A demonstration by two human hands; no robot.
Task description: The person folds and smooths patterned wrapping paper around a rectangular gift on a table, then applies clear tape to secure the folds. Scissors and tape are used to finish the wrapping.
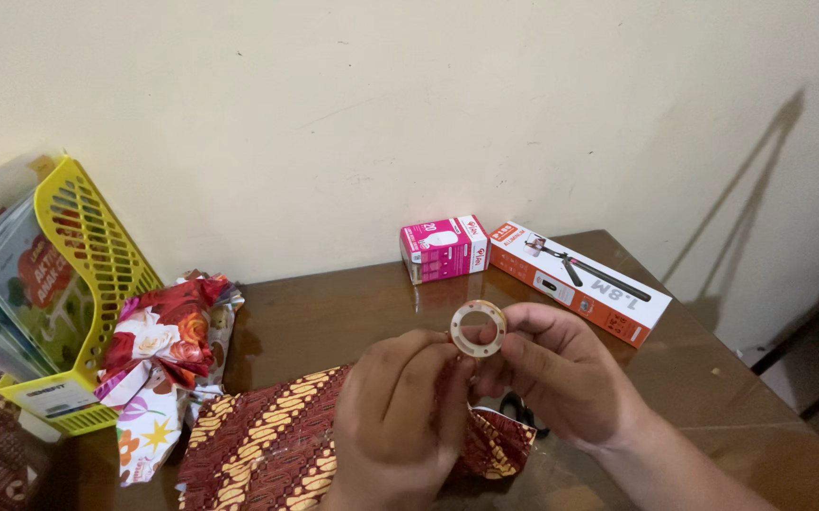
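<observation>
Both hands are raised over the table and meet at a small roll of clear tape [478, 328] with a pale ring core. My right hand [561, 374] pinches the roll by its right side. The fingertips of my left hand [395, 421] touch the roll's lower left edge. Below the hands lies a parcel wrapped in red and gold patterned paper [267, 440]. Something black [523, 412], partly hidden under my right hand, rests on the table; I cannot tell what it is.
A brown wooden table [712, 378] stands against a cream wall. A pink and white small box [444, 248] and a long orange and white box [580, 281] sit at the back. Crumpled floral wrapping paper [159, 369] lies at left beside a yellow file rack [88, 284] with books.
</observation>
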